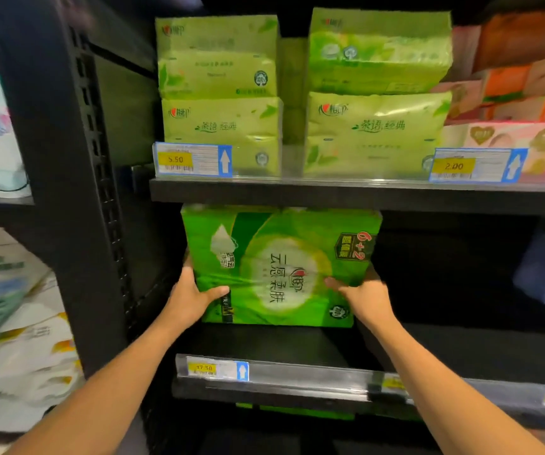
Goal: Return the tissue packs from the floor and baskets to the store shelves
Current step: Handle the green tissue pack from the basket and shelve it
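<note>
Both hands, left (pixel 189 298) and right (pixel 364 298), grip the green tissue pack (pixel 281 264) sides.

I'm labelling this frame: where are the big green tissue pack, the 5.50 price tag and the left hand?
big green tissue pack (pixel 284 267), head view, front face centre.
5.50 price tag (pixel 175 159), head view, yellow patch.
left hand (pixel 189 298), head view, back of hand.

the big green tissue pack (pixel 281 267), gripped at its sides by the left hand (pixel 189 295) and the right hand (pixel 368 298), carried "6+2" in red at its upper right corner, with large chinese characters down its white centre. the left price tag (pixel 193 159) on the upper shelf edge read "5.50" on yellow, the right price tag (pixel 476 165) "2.00". the lower shelf tag (pixel 217 370) seemed to read "17.50", blurred. the pale green packs (pixel 221 121) above bore green chinese lettering.
</note>
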`<action>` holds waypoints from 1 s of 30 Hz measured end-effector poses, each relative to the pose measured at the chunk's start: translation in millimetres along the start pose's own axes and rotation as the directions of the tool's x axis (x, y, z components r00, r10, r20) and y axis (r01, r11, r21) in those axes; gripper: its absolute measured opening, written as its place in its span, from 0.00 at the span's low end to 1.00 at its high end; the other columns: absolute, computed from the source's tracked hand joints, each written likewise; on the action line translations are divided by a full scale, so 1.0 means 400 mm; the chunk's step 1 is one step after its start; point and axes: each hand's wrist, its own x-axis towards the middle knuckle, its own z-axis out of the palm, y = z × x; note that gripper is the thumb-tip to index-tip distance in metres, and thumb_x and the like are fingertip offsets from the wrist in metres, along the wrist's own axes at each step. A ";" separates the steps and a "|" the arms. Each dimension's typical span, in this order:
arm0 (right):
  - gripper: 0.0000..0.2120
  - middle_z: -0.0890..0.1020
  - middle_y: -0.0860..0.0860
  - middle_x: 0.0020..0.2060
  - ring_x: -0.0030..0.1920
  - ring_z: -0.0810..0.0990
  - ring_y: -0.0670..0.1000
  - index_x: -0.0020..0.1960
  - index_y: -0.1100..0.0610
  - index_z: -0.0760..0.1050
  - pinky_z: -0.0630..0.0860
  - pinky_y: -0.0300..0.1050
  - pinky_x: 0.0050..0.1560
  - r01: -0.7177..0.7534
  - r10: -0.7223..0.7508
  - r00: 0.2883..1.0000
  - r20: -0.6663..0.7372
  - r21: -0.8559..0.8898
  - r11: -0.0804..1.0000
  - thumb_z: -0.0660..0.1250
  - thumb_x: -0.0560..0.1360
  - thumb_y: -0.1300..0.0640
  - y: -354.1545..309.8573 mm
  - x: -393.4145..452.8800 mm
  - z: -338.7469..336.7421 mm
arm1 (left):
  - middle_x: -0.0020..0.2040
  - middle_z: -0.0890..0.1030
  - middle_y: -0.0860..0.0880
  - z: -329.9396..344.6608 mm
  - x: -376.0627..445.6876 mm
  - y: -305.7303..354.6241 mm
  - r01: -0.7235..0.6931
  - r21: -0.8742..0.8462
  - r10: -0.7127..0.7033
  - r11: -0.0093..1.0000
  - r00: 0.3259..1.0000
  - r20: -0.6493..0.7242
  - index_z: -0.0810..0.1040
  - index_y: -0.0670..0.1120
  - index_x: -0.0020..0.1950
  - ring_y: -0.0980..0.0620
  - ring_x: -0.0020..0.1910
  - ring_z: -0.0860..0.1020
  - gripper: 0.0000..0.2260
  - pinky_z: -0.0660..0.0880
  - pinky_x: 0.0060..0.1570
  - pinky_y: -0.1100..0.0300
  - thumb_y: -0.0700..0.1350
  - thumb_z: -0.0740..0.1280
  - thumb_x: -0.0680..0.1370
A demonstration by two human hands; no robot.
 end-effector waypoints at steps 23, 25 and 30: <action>0.60 0.46 0.73 0.75 0.57 0.80 0.68 0.66 0.33 0.16 0.80 0.58 0.53 0.244 -0.169 0.970 0.176 -0.669 0.702 0.66 0.76 0.69 0.016 0.124 0.142 | 0.77 0.42 0.30 0.153 0.169 -0.015 -0.101 0.792 0.096 0.602 0.994 0.053 0.15 0.72 0.61 0.33 0.61 0.78 0.73 0.78 0.58 0.45 0.37 0.83 0.64; 0.59 0.45 0.75 0.74 0.57 0.79 0.68 0.68 0.34 0.17 0.80 0.58 0.52 0.276 -0.214 0.961 0.174 -0.657 0.701 0.64 0.76 0.70 0.028 0.153 0.162 | 0.76 0.46 0.30 0.167 0.205 -0.040 -0.135 0.774 0.164 0.619 0.986 0.041 0.19 0.72 0.66 0.32 0.60 0.77 0.72 0.79 0.56 0.45 0.33 0.81 0.65; 0.54 0.46 0.75 0.75 0.58 0.79 0.68 0.72 0.35 0.21 0.80 0.54 0.46 0.275 -0.230 0.961 0.156 -0.650 0.708 0.58 0.77 0.72 0.054 0.234 0.210 | 0.70 0.56 0.37 0.200 0.278 -0.080 -0.127 0.733 0.221 0.669 0.975 -0.033 0.27 0.73 0.72 0.33 0.58 0.76 0.65 0.79 0.56 0.40 0.29 0.75 0.69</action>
